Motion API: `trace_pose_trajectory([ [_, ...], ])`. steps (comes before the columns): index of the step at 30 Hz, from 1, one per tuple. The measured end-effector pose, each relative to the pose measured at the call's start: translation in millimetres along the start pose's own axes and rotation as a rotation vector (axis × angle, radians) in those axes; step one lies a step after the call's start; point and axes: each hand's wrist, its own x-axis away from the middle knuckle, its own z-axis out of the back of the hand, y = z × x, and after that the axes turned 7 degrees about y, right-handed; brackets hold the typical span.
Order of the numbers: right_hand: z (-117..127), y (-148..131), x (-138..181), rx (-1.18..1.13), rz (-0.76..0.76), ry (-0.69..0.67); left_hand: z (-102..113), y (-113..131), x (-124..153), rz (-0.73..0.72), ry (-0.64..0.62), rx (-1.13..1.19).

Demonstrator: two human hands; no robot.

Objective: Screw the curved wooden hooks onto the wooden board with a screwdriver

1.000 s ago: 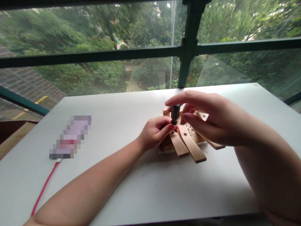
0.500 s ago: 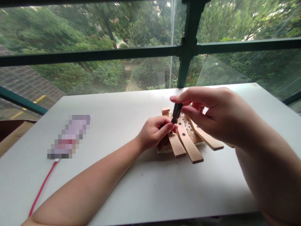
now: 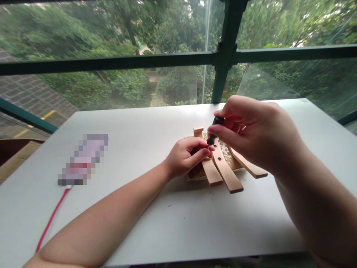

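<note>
My right hand (image 3: pixel 248 130) is closed around the black handle of a small screwdriver (image 3: pixel 218 120), which slants down to the left. The screwdriver's lower end reaches the fingertips of my left hand (image 3: pixel 188 154). Those fingers are pinched together over a wooden slat (image 3: pixel 212 175), and whatever lies between them is too small and hidden to name. Beside it is a second, curved slat (image 3: pixel 228 174) with dark round screws or holes. A third slat (image 3: pixel 252 167) sits partly under my right hand. The slats rest on a brownish, shiny base (image 3: pixel 196 175), largely covered by hands and wood.
The work lies on a white table (image 3: pixel 134 230). At left, a blurred-out flat device (image 3: pixel 85 158) has a red cable (image 3: pixel 52 217) running to the near edge. A cardboard box (image 3: pixel 19 158) stands past the left edge. Green-framed windows (image 3: pixel 111 62) rise behind the table.
My right hand has tipped the screwdriver further over to the right, and its fingers have shifted on the handle. My left hand stays at the slat, fingers still pinched.
</note>
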Motion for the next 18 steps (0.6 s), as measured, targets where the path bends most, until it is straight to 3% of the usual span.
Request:
trace_pose_trajectory([
  [6,-4.1,-1.3,0.3,0.041,0.009,-0.003,0.0,5.7,-2.0,-0.029,-0.004,-0.041],
  [14,-0.3,4.3,-2.3,-0.365,0.08,-0.205,1.7,6.0,-2.0,-0.001,-0.026,-0.022],
  [18,5.6,4.7,-4.2,-0.352,0.081,-0.236,1.2,5.8,-1.2,0.014,-0.027,-0.025],
])
